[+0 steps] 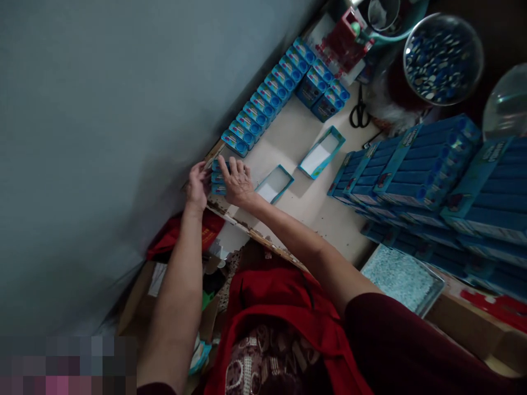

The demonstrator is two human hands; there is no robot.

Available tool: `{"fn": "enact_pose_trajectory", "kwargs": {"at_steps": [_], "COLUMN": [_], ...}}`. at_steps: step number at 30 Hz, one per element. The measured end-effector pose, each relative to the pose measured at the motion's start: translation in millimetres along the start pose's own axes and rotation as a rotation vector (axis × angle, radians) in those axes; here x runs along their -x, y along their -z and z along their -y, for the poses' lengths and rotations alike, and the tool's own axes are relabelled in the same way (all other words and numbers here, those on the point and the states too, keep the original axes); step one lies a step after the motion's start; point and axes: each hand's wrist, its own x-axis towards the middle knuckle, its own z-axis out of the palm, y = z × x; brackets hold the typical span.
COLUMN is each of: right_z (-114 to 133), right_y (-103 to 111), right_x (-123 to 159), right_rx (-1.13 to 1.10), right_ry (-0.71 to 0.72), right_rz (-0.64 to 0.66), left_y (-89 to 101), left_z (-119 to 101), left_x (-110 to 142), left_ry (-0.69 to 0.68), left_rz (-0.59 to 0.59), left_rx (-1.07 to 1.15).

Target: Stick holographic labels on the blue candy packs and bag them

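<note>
A short row of small blue boxes (pixel 218 178) stands at the near left corner of the table, against the wall side. My left hand (pixel 197 185) is at the row's left side, its fingers curled at the box edge. From the right, my right hand (pixel 237 180) presses on the same boxes with its fingers bent over them, so the row sits between both hands. Part of the row is hidden by my fingers. Just right of that hand lies an open blue tray box (pixel 284 178) with a white inside. A second open tray box (pixel 321 152) lies farther right.
A long line of blue boxes (pixel 259 109) runs along the wall, with more boxes (pixel 325 107) beside its far end. Black scissors (pixel 359 116) lie near a tub of blue pieces (pixel 442 60). Packed blue cartons (pixel 415 164) are stacked at right, above a tray of pale-blue grains (pixel 397 277).
</note>
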Motion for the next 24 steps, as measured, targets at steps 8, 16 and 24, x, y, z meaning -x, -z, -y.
{"fn": "enact_pose_trajectory", "kwargs": {"at_steps": [8,16,24], "right_z": [-40,-125,-137], "right_y": [13,13,13], "right_x": [59,112,97], "right_rx": [-0.200,-0.121,0.038], "right_ry": [-0.148,-0.416,-0.399], "right_rz": [-0.154,-0.293,-0.220], "left_y": [-27.8,-100.4,-125.3], "left_z": [31,-8,-25], "left_x": [115,80,120], "left_ry": [-0.054,-0.309,-0.143], "left_rz": [0.046,0.503,0.463], "left_rx": [-0.455,-0.901,-0.951]}}
